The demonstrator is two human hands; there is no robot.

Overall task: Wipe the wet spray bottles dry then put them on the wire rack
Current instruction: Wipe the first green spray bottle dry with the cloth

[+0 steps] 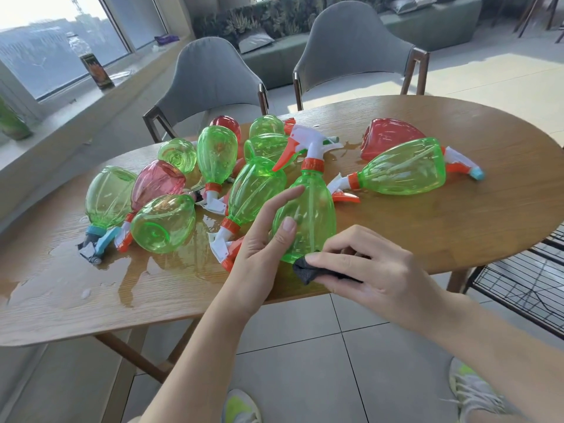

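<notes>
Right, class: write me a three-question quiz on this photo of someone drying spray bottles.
1. True or false: the left hand steadies the upright green bottle.
2. What does the right hand pinch? A sponge; B dark cloth; C paper towel.
3. Fill in: the wire rack stands to the ___ of the table.

Key: 1 true; 2 B, the dark cloth; 3 right.

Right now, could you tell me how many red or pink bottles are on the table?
3: the pink bottle left in the pile, the far red bottle at its back, the right red bottle apart from it. More may be hidden.
</notes>
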